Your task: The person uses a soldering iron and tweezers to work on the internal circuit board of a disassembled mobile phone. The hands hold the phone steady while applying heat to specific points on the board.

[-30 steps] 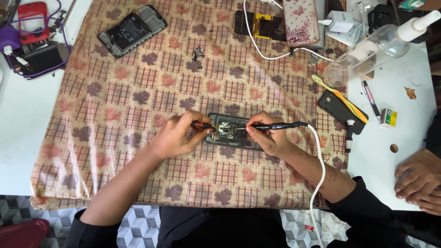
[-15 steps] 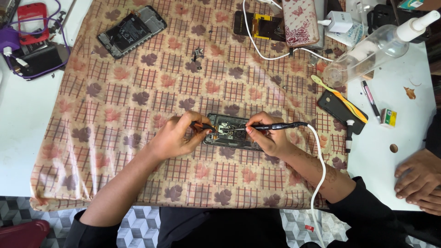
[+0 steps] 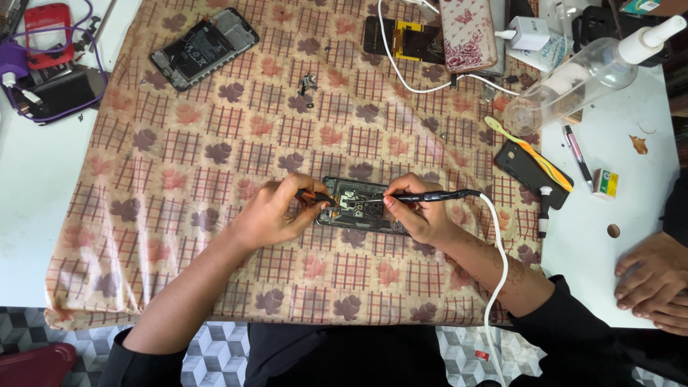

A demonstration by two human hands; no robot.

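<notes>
The opened phone (image 3: 362,206) lies flat on the patterned cloth (image 3: 215,165), mid-table: light, stiff, with fragile bare parts, best steadied by its rim. The left hand (image 3: 276,211) pinches small orange-handled pliers (image 3: 313,196) at its left end; the right hand (image 3: 416,211) grips a corded soldering iron (image 3: 430,196) like a pen. Bare cloth surrounds it; another person's hand (image 3: 652,279) rests well apart.

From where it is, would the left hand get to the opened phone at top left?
Probably yes: the left hand grips a small tool at the centre phone, but only bare cloth lies between it and the opened phone.
</notes>
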